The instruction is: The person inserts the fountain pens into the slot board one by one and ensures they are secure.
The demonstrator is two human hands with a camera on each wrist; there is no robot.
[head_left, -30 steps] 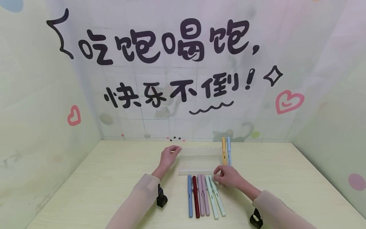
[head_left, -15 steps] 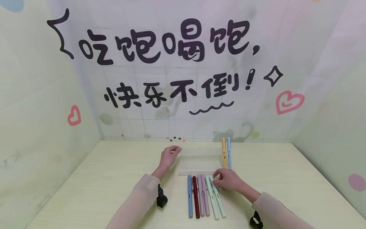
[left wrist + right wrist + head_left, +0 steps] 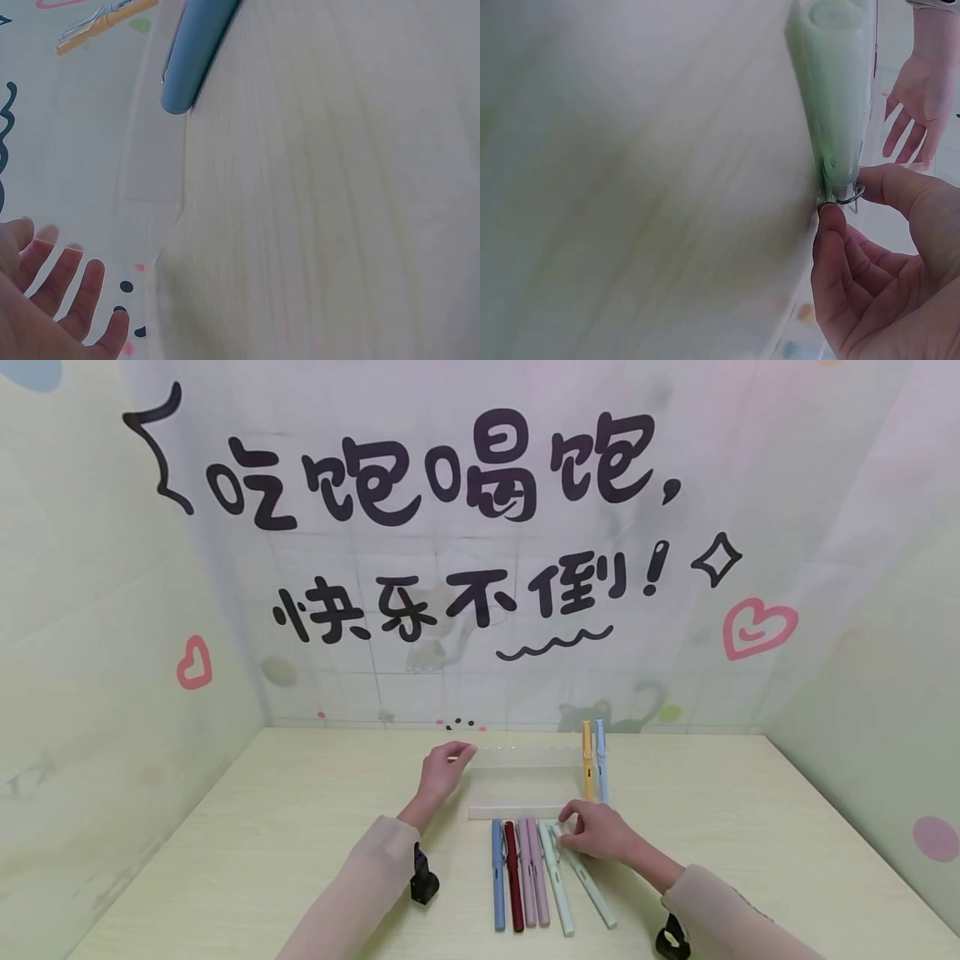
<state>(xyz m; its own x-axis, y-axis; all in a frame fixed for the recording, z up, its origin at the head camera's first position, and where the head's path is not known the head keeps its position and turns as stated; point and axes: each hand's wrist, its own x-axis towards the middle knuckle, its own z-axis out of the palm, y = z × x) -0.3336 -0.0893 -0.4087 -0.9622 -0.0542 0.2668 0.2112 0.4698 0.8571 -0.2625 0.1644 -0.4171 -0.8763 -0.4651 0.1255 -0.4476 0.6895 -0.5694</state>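
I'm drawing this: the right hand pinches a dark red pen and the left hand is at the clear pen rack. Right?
Not quite: the right wrist view shows the right hand pinching a pale green capped pen, not dark red. The left hand is at the clear pen rack.

2 pens are mint — the table pale, wood-grained.
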